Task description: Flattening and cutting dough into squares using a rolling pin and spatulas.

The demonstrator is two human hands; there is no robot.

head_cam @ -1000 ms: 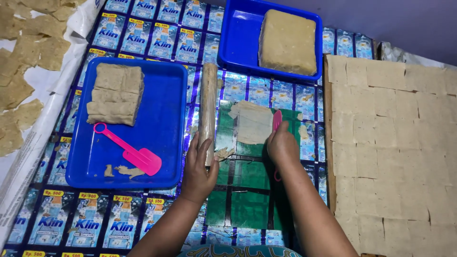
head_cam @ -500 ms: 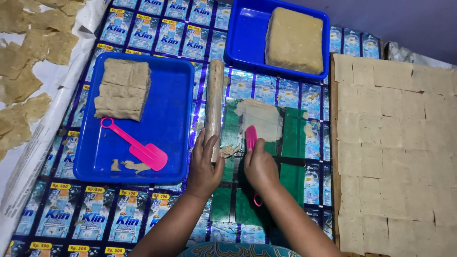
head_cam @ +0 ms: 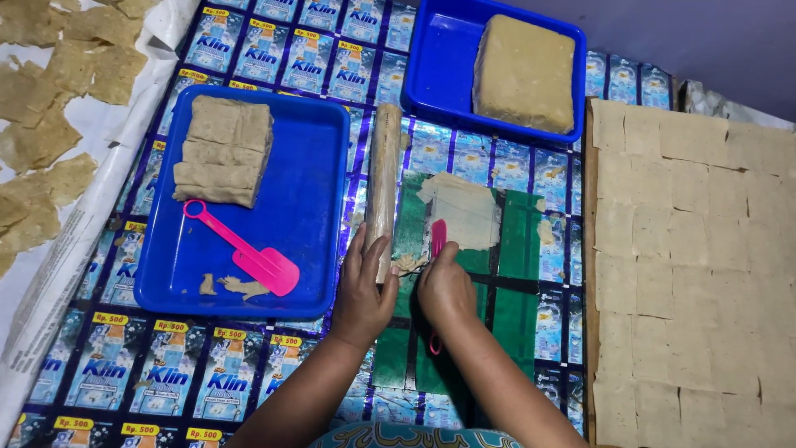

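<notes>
My left hand [head_cam: 363, 290] grips the near end of a long rolling pin [head_cam: 384, 177] that lies lengthwise on the mat. My right hand [head_cam: 445, 288] holds a pink scraper [head_cam: 437, 241], its blade pressed on the green sheet [head_cam: 464, 282] beside the pin. A thin flattened sheet of tan dough [head_cam: 463, 211] lies on the green sheet just beyond the scraper. Small dough scraps [head_cam: 408, 264] sit between my two hands.
A blue tray [head_cam: 315, 207] on the left holds stacked dough slabs [head_cam: 222, 149] and a pink spatula [head_cam: 245, 250]. Another blue tray [head_cam: 444, 66] at the back holds a dough block [head_cam: 522, 73]. Cut dough squares [head_cam: 692, 257] cover a board at right; dried pieces [head_cam: 50, 124] lie at left.
My right hand has drawn the pink scraper leftward and toward me, from the dough sheet's right side to right beside the rolling pin. My left hand stays on the pin.
</notes>
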